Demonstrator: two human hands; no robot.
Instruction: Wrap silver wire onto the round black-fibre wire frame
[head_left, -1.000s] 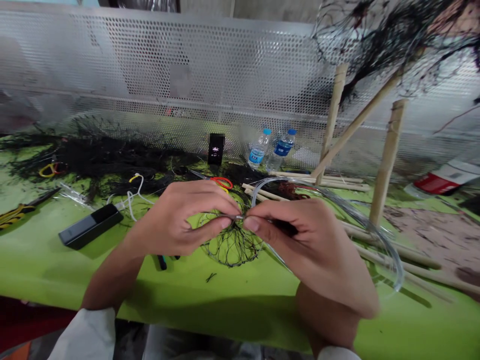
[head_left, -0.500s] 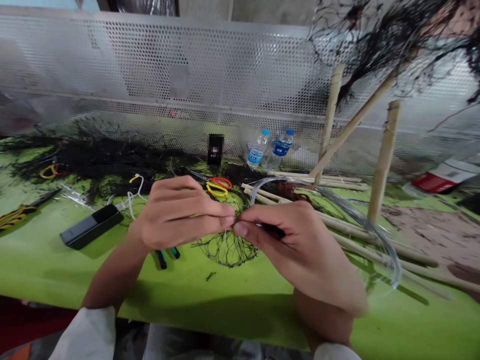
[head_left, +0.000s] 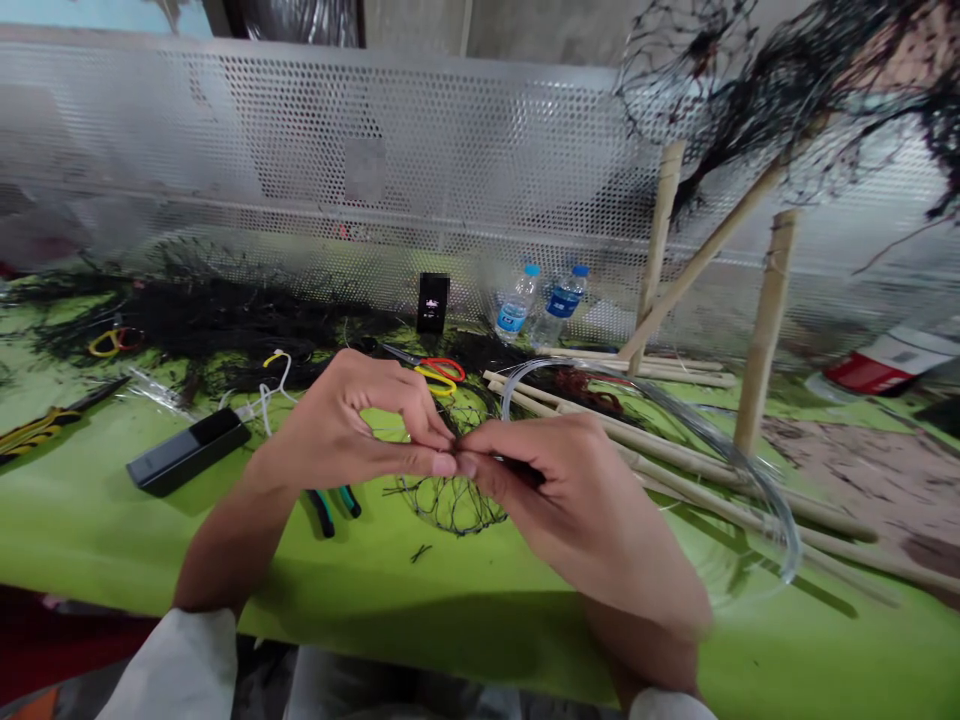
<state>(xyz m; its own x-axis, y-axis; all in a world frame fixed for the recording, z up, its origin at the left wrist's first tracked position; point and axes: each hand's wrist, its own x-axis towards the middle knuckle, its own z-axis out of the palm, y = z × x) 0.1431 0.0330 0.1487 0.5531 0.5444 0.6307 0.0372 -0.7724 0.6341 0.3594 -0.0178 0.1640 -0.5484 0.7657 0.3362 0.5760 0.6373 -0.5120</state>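
A small round piece of black wire mesh (head_left: 457, 505) is below and between my hands, over the green tabletop (head_left: 360, 590). My left hand (head_left: 360, 425) pinches with thumb and fingertips at the top of this mesh, leaving a gap between thumb and curled fingers. My right hand (head_left: 570, 490) is closed in a pinch, its fingertips touching the left ones. What lies between the fingertips is too small to make out. A dark object shows partly inside my right palm. Green-and-black handles (head_left: 322, 512) lie below my left hand.
Red-and-yellow scissors (head_left: 439, 373), a black power bank (head_left: 187, 452) and yellow-black pliers (head_left: 45, 428) lie around. Two bottles (head_left: 512, 315) stand behind. Wooden sticks (head_left: 690, 455) and a clear wire coil (head_left: 690, 415) are at right; black netting (head_left: 225, 320) is at back left.
My left hand's fingers have bent and drawn apart from its thumb, opening a gap above it. Both hands' fingertips have shifted slightly left.
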